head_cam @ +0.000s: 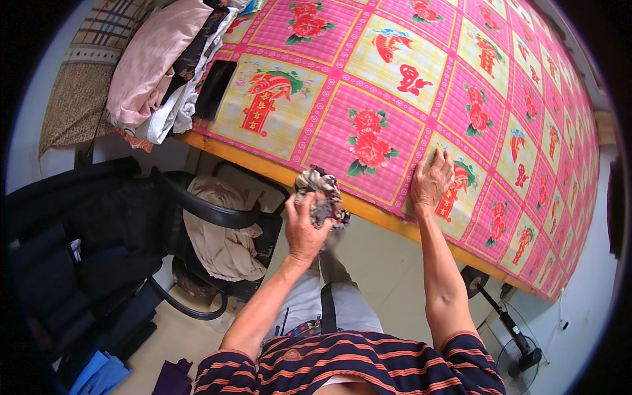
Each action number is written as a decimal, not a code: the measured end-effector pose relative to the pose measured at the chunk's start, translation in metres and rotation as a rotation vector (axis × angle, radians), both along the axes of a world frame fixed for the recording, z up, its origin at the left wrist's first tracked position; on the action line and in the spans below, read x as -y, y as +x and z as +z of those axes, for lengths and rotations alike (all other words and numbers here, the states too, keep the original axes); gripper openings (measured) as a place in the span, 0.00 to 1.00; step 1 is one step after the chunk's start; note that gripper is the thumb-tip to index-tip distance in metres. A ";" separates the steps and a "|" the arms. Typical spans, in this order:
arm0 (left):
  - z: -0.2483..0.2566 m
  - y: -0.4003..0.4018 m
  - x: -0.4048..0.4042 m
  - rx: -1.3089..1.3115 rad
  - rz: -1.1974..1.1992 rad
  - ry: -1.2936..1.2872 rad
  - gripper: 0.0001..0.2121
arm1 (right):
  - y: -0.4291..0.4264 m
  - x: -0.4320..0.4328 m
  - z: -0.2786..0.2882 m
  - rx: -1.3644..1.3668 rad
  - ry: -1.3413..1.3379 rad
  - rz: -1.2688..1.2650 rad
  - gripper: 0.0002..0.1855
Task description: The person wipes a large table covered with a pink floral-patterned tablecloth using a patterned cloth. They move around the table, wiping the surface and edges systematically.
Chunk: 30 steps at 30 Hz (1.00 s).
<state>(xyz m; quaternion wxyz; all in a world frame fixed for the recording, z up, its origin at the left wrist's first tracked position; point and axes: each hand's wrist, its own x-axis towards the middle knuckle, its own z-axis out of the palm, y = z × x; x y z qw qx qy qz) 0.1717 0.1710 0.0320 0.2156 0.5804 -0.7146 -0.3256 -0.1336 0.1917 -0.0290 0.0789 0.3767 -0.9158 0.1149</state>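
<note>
My left hand (305,229) grips a bunched, dark patterned cloth (321,190) at the table's front edge. Part of the cloth overlaps the wooden edge, and its lower end looks blurred. Farther right, my right hand (432,182) rests palm down on the pink and yellow tablecloth (326,98), its fingers slightly spread and nothing held. Red flowers, fish and printed characters cover the tablecloth in a grid of squares.
At the table's left end lie a black smartphone (216,91) and a pile of folded clothes (153,64). A black armchair (207,205) holding beige cloth (222,242) stands below. Blue fabric (98,373) is at lower left; an electric fan (518,345) stands at lower right.
</note>
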 end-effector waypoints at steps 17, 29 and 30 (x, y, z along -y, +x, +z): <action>0.003 -0.070 -0.041 0.089 -0.379 -0.028 0.33 | -0.010 -0.016 -0.010 0.017 -0.150 0.027 0.26; 0.051 -0.076 -0.042 -0.593 0.169 0.911 0.35 | 0.151 -0.094 0.086 0.890 -0.438 -0.025 0.38; 0.051 -0.071 -0.041 -0.578 0.151 0.931 0.35 | 0.144 -0.095 0.080 0.906 -0.485 -0.014 0.37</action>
